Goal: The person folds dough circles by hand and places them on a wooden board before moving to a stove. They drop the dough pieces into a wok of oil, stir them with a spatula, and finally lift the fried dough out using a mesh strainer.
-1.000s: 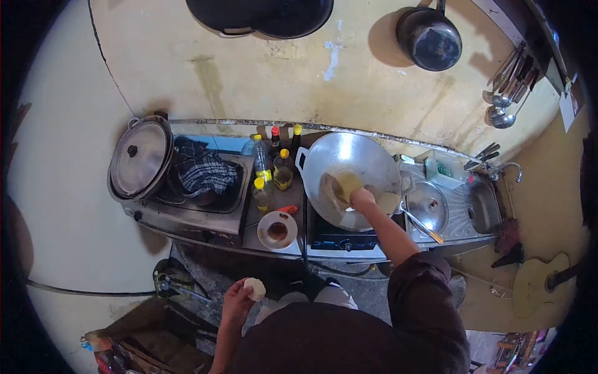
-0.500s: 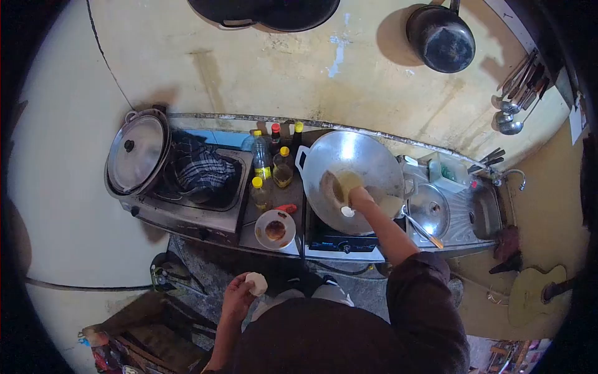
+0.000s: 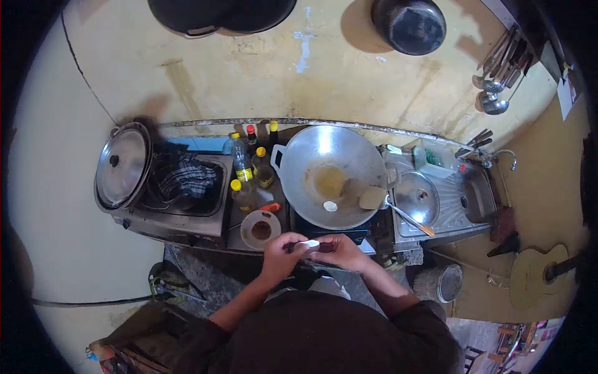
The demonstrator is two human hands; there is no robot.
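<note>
My left hand (image 3: 281, 254) and my right hand (image 3: 344, 252) meet in front of the wok's near edge. Between their fingertips they pinch a thin, pale white piece (image 3: 309, 244), seen nearly edge-on; its kind is unclear. Just beyond them stands a large metal wok (image 3: 299, 162) on the stove, with a yellowish pool of oil (image 3: 328, 179) at its bottom. A small white piece (image 3: 330, 206) lies on the wok's near inner wall. Over the right rim leans a turner (image 3: 408, 217) with a wooden handle end.
Left of the wok are a small bowl (image 3: 247, 235) with reddish-brown contents, a red-orange item (image 3: 270, 207) and several yellow-capped bottles (image 3: 263, 168). Farther left sits a lidded pot (image 3: 123, 165) by a checked cloth (image 3: 190, 177). A sink (image 3: 489, 209) is at right, a guitar (image 3: 536, 277) beyond it.
My right hand has come out of the wok toward me. My left hand has risen rightward with the pale piece, and both hands now hold it. The view has shifted.
</note>
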